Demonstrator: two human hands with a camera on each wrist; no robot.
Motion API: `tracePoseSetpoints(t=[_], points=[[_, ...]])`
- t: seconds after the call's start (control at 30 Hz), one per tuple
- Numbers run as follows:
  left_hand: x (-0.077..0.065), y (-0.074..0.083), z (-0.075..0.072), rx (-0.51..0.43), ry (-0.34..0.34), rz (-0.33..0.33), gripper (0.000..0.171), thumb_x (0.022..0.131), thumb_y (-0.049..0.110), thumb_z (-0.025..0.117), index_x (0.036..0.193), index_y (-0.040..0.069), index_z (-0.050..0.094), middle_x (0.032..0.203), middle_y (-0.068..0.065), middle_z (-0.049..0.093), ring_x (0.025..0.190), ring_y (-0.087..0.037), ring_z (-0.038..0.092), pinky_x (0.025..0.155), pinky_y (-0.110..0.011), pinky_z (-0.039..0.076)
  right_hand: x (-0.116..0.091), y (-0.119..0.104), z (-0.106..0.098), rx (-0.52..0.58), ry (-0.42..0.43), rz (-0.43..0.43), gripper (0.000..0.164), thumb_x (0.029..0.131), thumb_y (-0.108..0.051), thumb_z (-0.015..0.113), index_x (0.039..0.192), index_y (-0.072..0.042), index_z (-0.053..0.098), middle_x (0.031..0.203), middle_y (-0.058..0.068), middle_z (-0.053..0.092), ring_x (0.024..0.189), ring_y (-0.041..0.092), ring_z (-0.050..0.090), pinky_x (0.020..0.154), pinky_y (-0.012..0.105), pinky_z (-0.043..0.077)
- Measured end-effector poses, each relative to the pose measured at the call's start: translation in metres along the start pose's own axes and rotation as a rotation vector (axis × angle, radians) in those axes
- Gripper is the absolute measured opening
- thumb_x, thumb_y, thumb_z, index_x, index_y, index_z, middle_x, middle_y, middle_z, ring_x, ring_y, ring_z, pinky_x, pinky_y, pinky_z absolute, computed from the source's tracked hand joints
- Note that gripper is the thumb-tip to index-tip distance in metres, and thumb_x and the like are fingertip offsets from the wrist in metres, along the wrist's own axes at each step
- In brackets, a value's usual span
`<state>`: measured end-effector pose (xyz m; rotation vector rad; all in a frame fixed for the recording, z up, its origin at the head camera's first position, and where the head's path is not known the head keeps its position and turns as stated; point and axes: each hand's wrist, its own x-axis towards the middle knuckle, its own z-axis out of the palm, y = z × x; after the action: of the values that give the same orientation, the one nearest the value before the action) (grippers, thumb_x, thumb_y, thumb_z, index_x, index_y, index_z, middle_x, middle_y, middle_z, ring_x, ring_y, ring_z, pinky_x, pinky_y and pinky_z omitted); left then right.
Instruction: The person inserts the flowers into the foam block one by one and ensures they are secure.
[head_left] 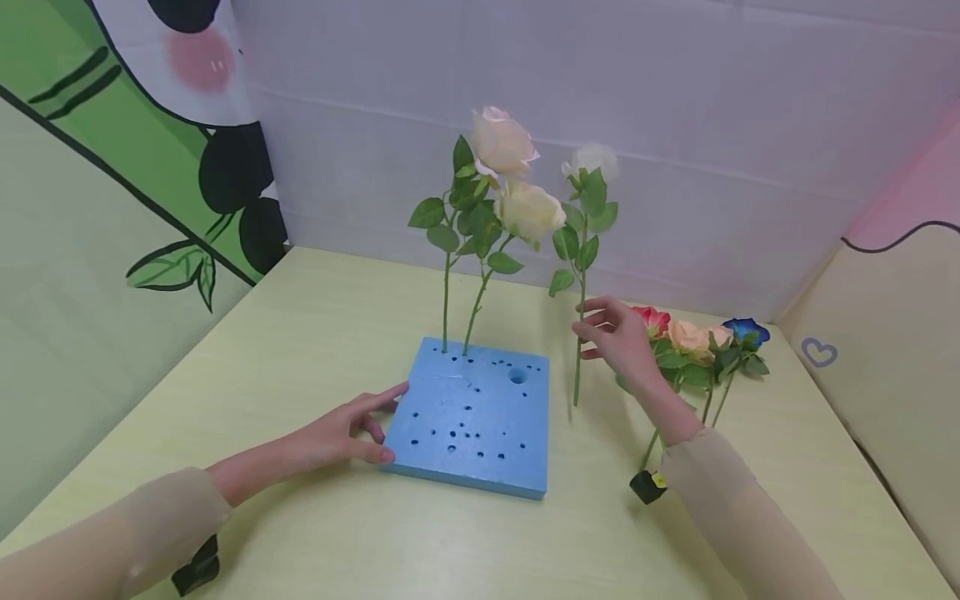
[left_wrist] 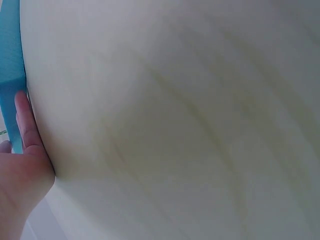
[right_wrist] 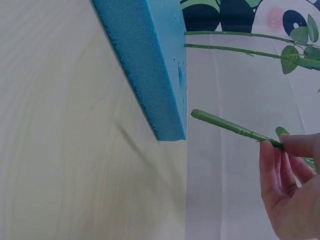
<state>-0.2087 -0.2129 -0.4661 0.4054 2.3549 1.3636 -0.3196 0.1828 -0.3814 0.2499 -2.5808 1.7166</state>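
Observation:
In the head view a blue foam block [head_left: 480,417] with many holes lies on the table. A pale pink rose [head_left: 502,142] and a cream rose [head_left: 529,212] stand in holes along its far edge. My right hand [head_left: 618,337] pinches the stem of a white rose [head_left: 592,162], held upright to the right of the block. The stem's cut end [right_wrist: 195,114] points free of the fingers in the right wrist view. My left hand [head_left: 341,433] rests at the block's left side, thumb near the front corner and fingers along the edge, extended rather than curled round it.
Several artificial roses lie at the right of the table [head_left: 337,533], among them a red rose [head_left: 651,320], a peach rose [head_left: 688,337] and a blue rose [head_left: 746,331]. A pale cloth wall [head_left: 712,150] rises behind the table, with painted panels at both sides.

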Motion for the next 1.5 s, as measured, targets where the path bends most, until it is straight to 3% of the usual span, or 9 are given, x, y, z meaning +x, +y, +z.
tracePoseSetpoints(t=[0.53, 0.83, 1.13, 1.5], points=[[0.0, 0.001, 0.0, -0.004, 0.0, 0.001, 0.091, 0.085, 0.03, 0.077, 0.158, 0.03, 0.022, 0.154, -0.018, 0.034, 0.103, -0.022, 0.054, 0.08, -0.027, 0.044, 0.004, -0.012, 0.013, 0.089, 0.124, -0.089, 0.028, 0.093, -0.015, 0.068, 0.115, 0.0, 0.06, 0.097, 0.002, 0.063, 0.081, 0.01, 0.066, 0.068, 0.029, 0.059], [0.001, 0.0, 0.001, 0.006, 0.008, 0.001, 0.092, 0.084, 0.03, 0.077, 0.158, 0.03, 0.022, 0.153, -0.017, 0.035, 0.103, -0.023, 0.054, 0.08, -0.028, 0.045, 0.005, -0.019, 0.02, 0.146, 0.157, -0.177, 0.024, 0.09, -0.012, 0.071, 0.105, 0.004, 0.061, 0.087, -0.005, 0.066, 0.072, 0.007, 0.07, 0.068, 0.028, 0.059], [0.0, -0.001, 0.001, 0.009, 0.008, 0.012, 0.092, 0.085, 0.03, 0.077, 0.158, 0.03, 0.023, 0.153, -0.017, 0.035, 0.102, -0.023, 0.054, 0.081, -0.028, 0.044, 0.005, -0.026, 0.027, 0.071, 0.169, -0.204, 0.023, 0.09, -0.016, 0.072, 0.103, 0.001, 0.063, 0.099, 0.021, 0.07, 0.069, 0.007, 0.07, 0.067, 0.029, 0.06], [-0.001, 0.003, 0.0, 0.002, -0.001, 0.029, 0.091, 0.086, 0.028, 0.076, 0.159, 0.028, 0.021, 0.154, -0.02, 0.033, 0.101, -0.022, 0.055, 0.079, -0.027, 0.043, 0.011, -0.025, 0.043, 0.05, 0.144, -0.242, 0.021, 0.091, -0.017, 0.071, 0.102, -0.001, 0.064, 0.096, 0.023, 0.072, 0.071, 0.021, 0.074, 0.066, 0.03, 0.06]])
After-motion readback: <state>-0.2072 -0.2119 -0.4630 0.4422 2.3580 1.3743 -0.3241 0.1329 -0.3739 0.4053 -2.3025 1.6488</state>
